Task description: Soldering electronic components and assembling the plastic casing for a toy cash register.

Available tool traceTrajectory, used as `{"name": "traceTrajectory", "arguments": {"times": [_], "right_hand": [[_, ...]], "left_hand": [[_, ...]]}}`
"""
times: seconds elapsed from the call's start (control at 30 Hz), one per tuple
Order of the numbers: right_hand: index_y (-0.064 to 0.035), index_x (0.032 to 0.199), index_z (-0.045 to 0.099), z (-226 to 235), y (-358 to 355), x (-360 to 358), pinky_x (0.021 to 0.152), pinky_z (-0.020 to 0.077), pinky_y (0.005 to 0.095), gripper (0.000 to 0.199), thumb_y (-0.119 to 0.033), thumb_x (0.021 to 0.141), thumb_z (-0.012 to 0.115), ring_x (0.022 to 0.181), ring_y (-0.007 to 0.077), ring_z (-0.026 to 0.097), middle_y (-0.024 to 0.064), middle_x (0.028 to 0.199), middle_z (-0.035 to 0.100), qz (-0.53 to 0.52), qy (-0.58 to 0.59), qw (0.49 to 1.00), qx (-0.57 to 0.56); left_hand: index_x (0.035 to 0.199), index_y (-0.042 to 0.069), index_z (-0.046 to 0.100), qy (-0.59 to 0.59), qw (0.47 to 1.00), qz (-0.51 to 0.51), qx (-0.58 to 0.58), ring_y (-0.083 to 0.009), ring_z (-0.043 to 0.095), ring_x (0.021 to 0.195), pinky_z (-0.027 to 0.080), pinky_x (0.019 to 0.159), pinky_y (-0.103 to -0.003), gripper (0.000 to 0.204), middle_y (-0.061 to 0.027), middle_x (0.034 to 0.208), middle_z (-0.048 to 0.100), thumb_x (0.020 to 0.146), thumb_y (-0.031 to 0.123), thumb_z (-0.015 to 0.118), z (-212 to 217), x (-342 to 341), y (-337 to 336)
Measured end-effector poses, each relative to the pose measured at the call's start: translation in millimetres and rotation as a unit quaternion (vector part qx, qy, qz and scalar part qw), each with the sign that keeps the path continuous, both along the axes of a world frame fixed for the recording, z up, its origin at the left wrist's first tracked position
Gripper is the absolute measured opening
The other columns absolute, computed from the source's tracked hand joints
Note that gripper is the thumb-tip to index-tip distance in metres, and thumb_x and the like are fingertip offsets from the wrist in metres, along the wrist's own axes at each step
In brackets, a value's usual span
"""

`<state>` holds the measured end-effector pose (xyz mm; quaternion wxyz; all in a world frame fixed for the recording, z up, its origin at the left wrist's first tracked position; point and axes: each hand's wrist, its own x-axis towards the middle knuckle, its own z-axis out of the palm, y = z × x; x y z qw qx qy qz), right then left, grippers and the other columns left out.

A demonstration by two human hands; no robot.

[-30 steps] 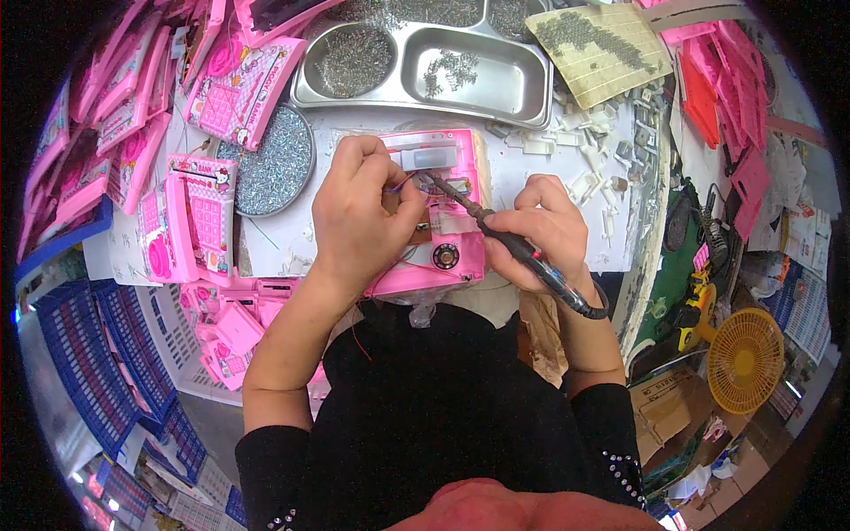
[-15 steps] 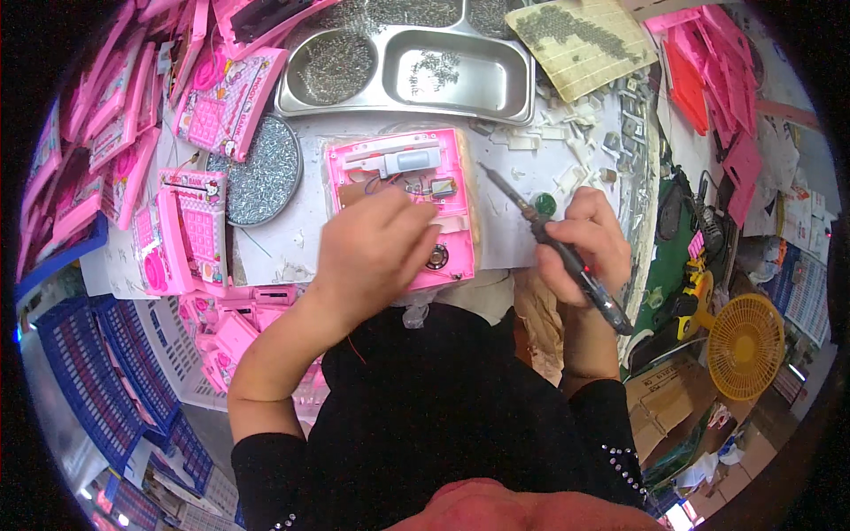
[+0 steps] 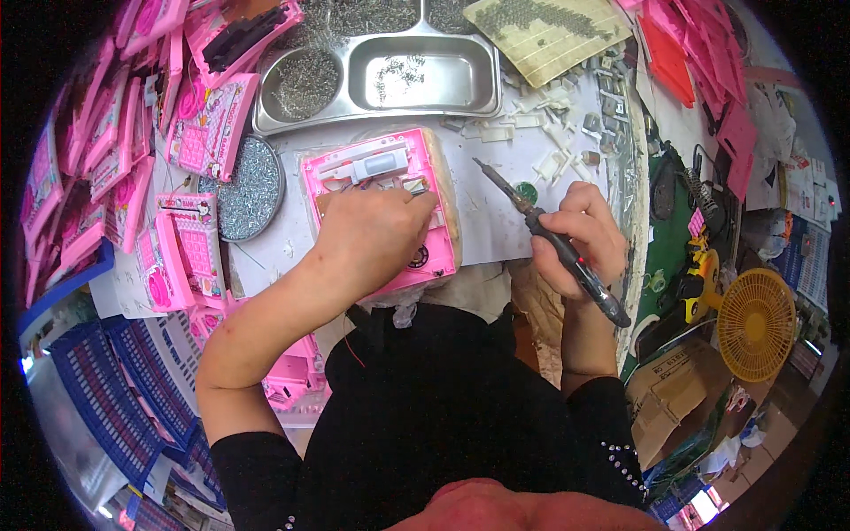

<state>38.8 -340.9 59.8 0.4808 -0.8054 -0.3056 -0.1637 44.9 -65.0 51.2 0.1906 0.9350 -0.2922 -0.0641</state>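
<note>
A pink plastic casing (image 3: pixel 439 250) lies open in front of me on a pale pad, its inside facing up. It holds a white part with a grey window (image 3: pixel 381 165) along the far side, some wires and a round black speaker (image 3: pixel 420 257). Over its middle my left hand (image 3: pixel 376 226) reaches in with the fingers bent together; what they pinch, if anything, is hidden. To the right, my right hand (image 3: pixel 584 239) grips a slim black electric screwdriver (image 3: pixel 580 274). The tool's tip points away and to the left, apart from the casing.
A steel compartment tray (image 3: pixel 425 108) with small metal parts stands beyond the casing. Left are a round dish of screws (image 3: pixel 243 190) and stacked pink casings (image 3: pixel 190 248). White plastic pieces (image 3: pixel 553 164) and a green round thing (image 3: pixel 527 191) lie right, near a yellow fan (image 3: pixel 755 325).
The casing and bench items appear shifted left in view. My left hand has moved farther into the casing, covering more of its middle. My right hand still holds the screwdriver.
</note>
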Motion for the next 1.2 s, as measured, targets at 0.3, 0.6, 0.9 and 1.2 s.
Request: {"name": "traceTrajectory", "arguments": {"times": [0.3,0.6,0.9,1.2], "right_hand": [[-0.0011,0.096,0.071,-0.7,2.9,4.5,0.059,0.0381,0.0335,0.032,-0.001,0.065,0.081,0.065,0.0227,0.051,0.0061,0.071,0.056,-0.001,-0.015,1.000,0.020],[0.0009,0.102,0.068,-9.2,4.1,4.4,0.064,0.0362,0.0337,0.032,-0.001,0.072,0.080,0.071,0.0219,0.048,0.0086,0.079,0.054,0.023,0.005,1.000,0.018],[-0.0008,0.103,0.069,-4.0,4.0,0.8,0.070,0.0399,0.0372,0.033,-0.004,0.072,0.082,0.072,0.0239,0.050,0.0082,0.079,0.055,0.019,0.011,1.000,0.002],[-0.0008,0.103,0.069,-3.6,6.0,0.2,0.067,0.0382,0.0366,0.034,-0.002,0.071,0.081,0.072,0.0236,0.049,0.0082,0.079,0.056,0.032,0.001,0.999,0.012]], "left_hand": [[0.093,0.010,0.067,-0.012,0.999,-0.038,0.025,-0.0291,0.070,0.067,0.054,0.055,-0.042,0.013,-0.0090,0.075,0.068,0.085,0.018,0.074,-0.1,6.6,1.1],[0.095,0.008,0.069,-0.070,0.977,0.164,-0.116,-0.0268,0.068,0.065,0.053,0.057,-0.038,0.017,-0.0076,0.076,0.069,0.086,0.020,0.078,-6.1,-16.8,17.0],[0.092,0.006,0.071,0.022,0.971,0.208,-0.112,-0.0248,0.070,0.067,0.054,0.061,-0.037,0.014,-0.0091,0.077,0.070,0.085,0.016,0.078,16.9,-22.0,17.4],[0.088,0.007,0.074,-0.029,0.982,0.185,0.019,-0.0304,0.071,0.070,0.056,0.064,-0.041,0.012,-0.0105,0.078,0.072,0.087,0.019,0.075,1.7,-17.3,-0.6]]}}
